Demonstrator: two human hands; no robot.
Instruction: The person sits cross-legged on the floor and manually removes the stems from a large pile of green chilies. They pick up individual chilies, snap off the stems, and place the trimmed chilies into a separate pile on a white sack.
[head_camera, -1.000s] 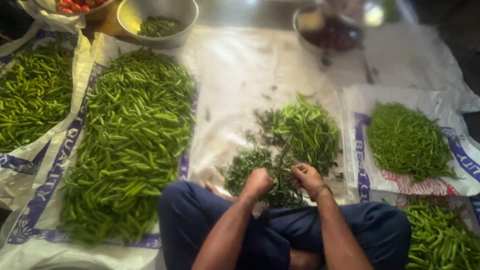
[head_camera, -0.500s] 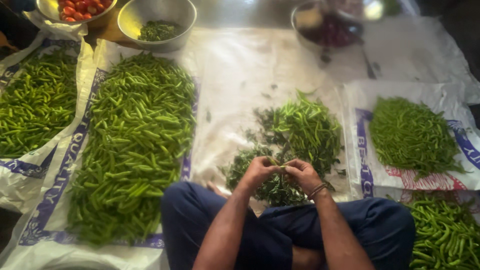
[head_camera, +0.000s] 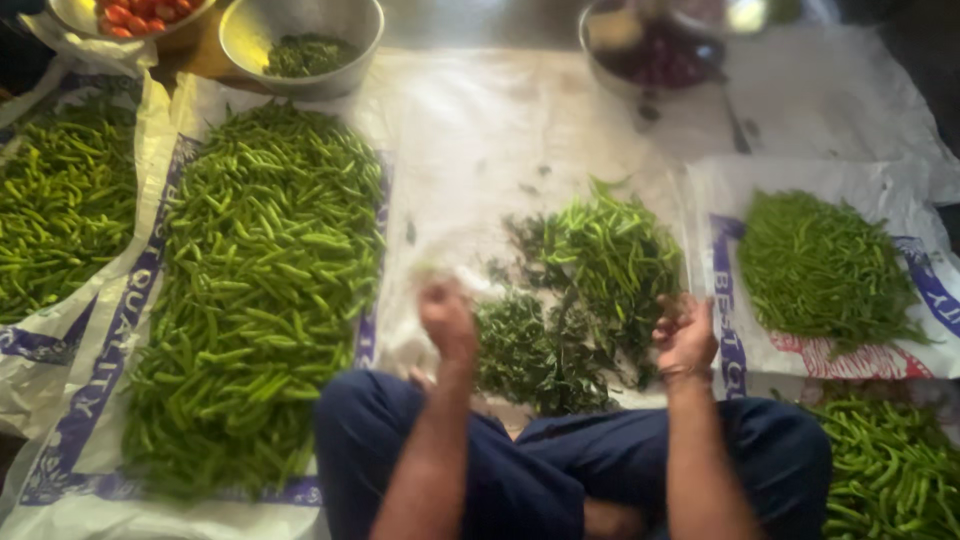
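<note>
Left hand (head_camera: 447, 320): blurred, grip unclear, beside chilli stem heap (head_camera: 535, 350). Right hand (head_camera: 686, 335): fingers curled, contents indiscernible, beside green chilli pile (head_camera: 610, 255).

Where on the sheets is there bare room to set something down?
Bare white sheet lies between the big chilli pile, the small pile and the steel bowl. Crowded around the left hand and right hand, beside the stems.

Dim overall; glare top right; soft focus; left hand (head_camera: 447, 318) motion-blurred.
</note>
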